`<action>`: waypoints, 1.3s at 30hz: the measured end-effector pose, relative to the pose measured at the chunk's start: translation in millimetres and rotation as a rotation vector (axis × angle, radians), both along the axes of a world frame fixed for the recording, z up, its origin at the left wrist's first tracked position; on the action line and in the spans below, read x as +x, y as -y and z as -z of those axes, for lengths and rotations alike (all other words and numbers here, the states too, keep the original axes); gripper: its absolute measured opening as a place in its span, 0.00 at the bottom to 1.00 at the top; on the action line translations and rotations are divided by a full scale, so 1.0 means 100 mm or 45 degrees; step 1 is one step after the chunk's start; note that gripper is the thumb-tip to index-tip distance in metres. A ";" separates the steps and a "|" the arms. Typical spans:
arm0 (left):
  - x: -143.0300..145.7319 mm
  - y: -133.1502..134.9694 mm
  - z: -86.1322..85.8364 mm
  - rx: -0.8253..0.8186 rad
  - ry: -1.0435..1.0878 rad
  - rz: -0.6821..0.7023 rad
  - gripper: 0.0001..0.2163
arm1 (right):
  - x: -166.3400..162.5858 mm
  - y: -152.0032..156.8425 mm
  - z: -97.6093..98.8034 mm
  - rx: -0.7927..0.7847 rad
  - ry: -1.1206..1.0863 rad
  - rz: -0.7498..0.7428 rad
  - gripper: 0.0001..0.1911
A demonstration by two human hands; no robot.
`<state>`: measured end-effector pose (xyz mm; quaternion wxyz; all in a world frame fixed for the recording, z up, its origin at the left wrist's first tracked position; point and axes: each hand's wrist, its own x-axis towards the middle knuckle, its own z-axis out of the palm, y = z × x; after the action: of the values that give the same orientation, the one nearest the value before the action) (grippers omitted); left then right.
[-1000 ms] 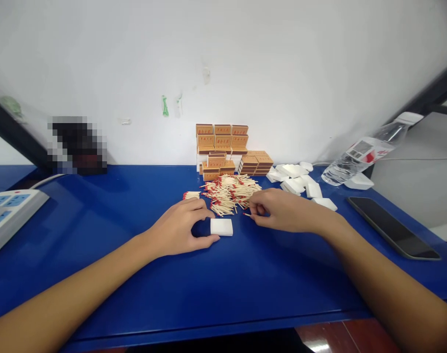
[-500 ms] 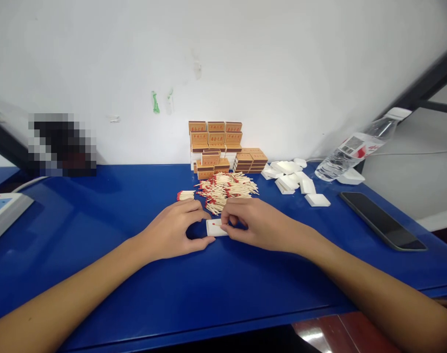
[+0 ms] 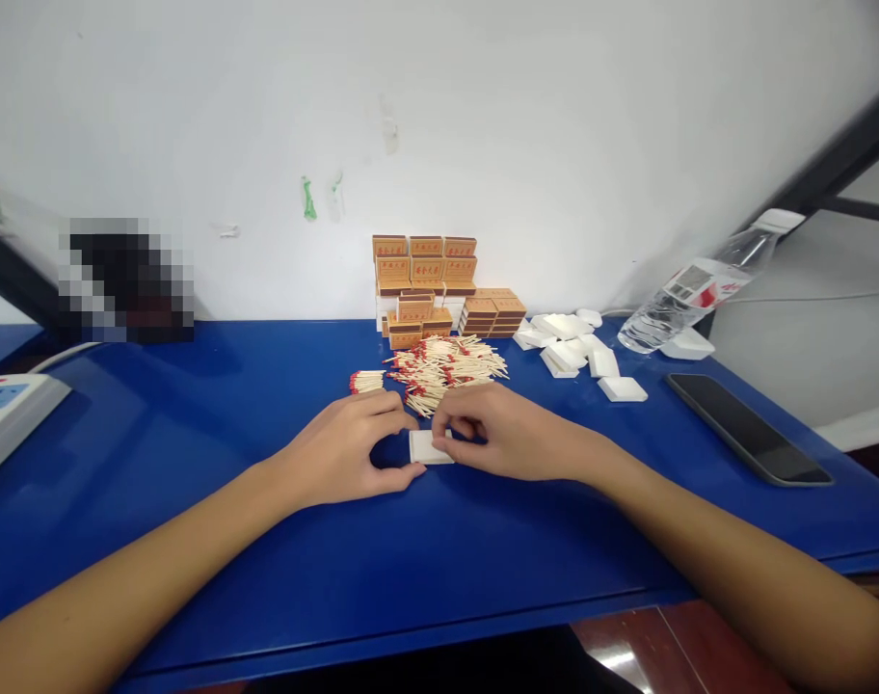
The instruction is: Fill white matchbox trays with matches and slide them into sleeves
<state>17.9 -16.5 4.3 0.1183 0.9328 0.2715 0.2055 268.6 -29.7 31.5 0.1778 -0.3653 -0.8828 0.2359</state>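
Observation:
A small white box tray (image 3: 426, 447) lies on the blue table (image 3: 194, 453) between my hands. My left hand (image 3: 342, 448) curls round the tray's left end, with the thumb at its near edge and the forefinger at its far edge. My right hand (image 3: 501, 434) rests at the tray's right end with its fingertips pinched together over it; whatever they pinch is hidden. Just behind both hands lies a loose pile of red-tipped matches (image 3: 450, 364). A small neat bundle of matches (image 3: 365, 381) sits to the pile's left.
Stacked orange matchboxes (image 3: 425, 275) stand against the white wall. Several empty white trays (image 3: 580, 349) lie to their right. A plastic water bottle (image 3: 689, 294) leans at the far right, with a dark phone (image 3: 747, 429) nearer. A power strip (image 3: 6, 410) sits at the left edge.
My right hand came left from the match pile with a match to the tray's right end and now stays pinched there. My left hand has kept its hold on the tray.

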 end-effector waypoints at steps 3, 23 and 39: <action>0.00 0.01 -0.01 -0.009 -0.006 0.006 0.12 | -0.07 -0.06 0.05 0.116 -0.095 0.218 0.09; 0.00 -0.01 0.02 -0.013 -0.027 -0.133 0.11 | -0.14 -0.28 0.10 0.077 0.263 0.280 0.09; -0.02 -0.04 0.02 -0.127 0.011 -0.251 0.13 | -0.07 -0.12 0.02 -0.097 0.107 0.084 0.07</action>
<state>15.6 -12.5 2.2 0.1449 0.8937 0.3711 0.2062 261.9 -18.0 29.5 0.1344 -0.4104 -0.8673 0.2477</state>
